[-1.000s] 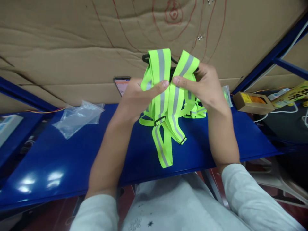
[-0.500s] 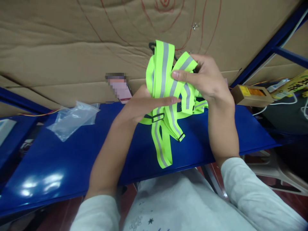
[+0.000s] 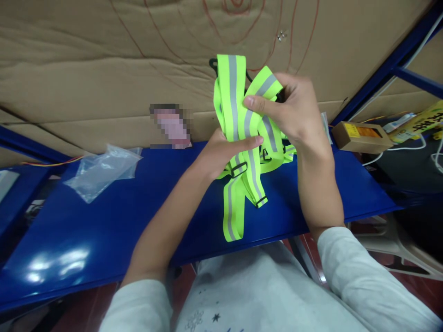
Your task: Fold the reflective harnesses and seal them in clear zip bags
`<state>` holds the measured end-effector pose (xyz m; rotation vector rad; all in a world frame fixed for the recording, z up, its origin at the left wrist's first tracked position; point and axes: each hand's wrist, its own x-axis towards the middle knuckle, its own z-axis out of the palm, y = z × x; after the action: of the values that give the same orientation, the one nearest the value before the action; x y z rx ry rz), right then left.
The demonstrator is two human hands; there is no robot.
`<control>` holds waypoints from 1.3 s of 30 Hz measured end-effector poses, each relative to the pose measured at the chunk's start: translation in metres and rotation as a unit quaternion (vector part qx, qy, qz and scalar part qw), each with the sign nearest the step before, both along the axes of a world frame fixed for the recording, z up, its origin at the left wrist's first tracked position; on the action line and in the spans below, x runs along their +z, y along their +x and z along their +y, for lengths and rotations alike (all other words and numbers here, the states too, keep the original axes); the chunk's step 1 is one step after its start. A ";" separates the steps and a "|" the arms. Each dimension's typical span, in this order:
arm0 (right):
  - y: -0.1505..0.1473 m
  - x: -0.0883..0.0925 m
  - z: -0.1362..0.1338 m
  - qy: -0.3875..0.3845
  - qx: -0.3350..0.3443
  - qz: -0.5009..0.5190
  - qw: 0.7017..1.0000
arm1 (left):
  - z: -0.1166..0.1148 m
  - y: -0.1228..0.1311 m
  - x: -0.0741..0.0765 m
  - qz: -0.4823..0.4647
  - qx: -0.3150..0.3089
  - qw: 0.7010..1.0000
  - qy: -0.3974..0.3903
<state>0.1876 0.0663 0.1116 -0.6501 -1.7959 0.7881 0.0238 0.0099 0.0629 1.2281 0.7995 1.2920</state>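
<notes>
A bundle of neon yellow-green reflective straps [image 3: 232,101] with grey stripes and black buckles is held up in both hands over the blue table. My left hand [image 3: 221,150] is closed round the lower middle of the bundle, thumb across the front; its other fingers are hidden behind the straps. My right hand [image 3: 294,106] pinches a folded strap at the upper right, thumb in front and fingers behind. Below my left thumb a black slide buckle [image 3: 239,169] shows. One loop and a strap end hang down toward the table.
On the blue table [image 3: 104,230] a clear plastic bag [image 3: 104,173] lies at the left. A partly blurred pink object [image 3: 172,127] leans on the cardboard wall [image 3: 86,87]. To the right are a small cardboard box [image 3: 360,137], a yellow cylinder [image 3: 420,121] and white cables.
My left hand has shifted slightly right along the bundle. The top of the straps has moved a little left and up, and the slide buckle has moved right. Both hands keep their hold.
</notes>
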 end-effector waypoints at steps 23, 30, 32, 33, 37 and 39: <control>0.033 0.009 0.006 -0.031 -0.040 -0.058 0.997 | 0.015 -0.037 -0.001 0.137 -0.094 0.986 0.027; 0.027 0.005 0.014 -0.006 0.007 -0.057 0.998 | 0.006 -0.045 0.024 0.073 0.069 0.982 0.157; 0.022 0.004 0.014 -0.001 0.027 -0.064 0.998 | 0.001 -0.043 0.027 0.100 0.085 0.980 0.152; 0.020 0.004 0.014 0.000 0.033 -0.069 0.997 | -0.001 -0.044 0.028 0.113 0.089 0.977 0.155; 0.015 0.002 0.012 -0.017 0.056 -0.033 0.998 | -0.012 -0.049 0.033 0.135 0.030 0.979 0.152; 0.013 0.001 0.010 -0.039 0.090 0.008 0.995 | -0.016 -0.051 0.035 0.102 -0.007 0.984 0.144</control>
<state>0.2009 0.0767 0.1122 -0.5354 -1.8334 0.9872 -0.0267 -0.0066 0.0981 1.6156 0.7650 1.3170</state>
